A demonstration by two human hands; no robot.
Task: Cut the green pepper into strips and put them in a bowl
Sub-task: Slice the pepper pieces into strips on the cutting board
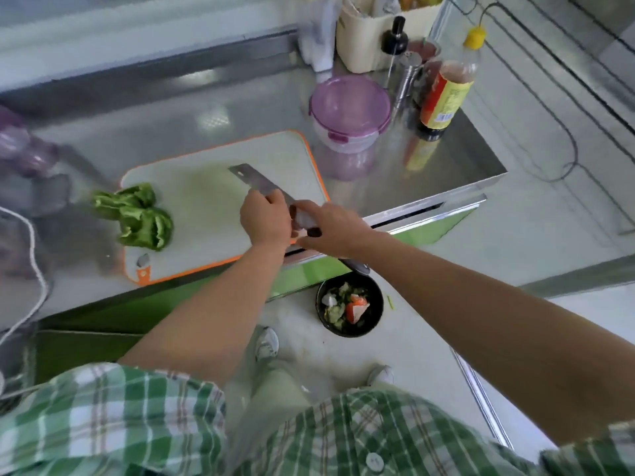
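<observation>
While the broad steel cleaver (256,182) lies low over the white, orange-rimmed cutting board (206,207), the right hand (330,231) is wrapped round its dark handle. The left hand (264,218) bends its fingers over the flat of the blade near the heel; whether they pinch it or merely rest there I cannot tell. The green pepper (141,214), opened into floppy, glossy, ribbed pieces, sits at the board's near left, well apart from the blade and seemingly not yet in strips. To cut well, I judge the left hand should flatten a piece skin-down so the edge bites the softer flesh, tuck its fingertips, and guide narrow, even slices. A translucent purple-lidded container (350,104) stands on the shiny metal surface (171,125) just beyond the board's far right corner.
</observation>
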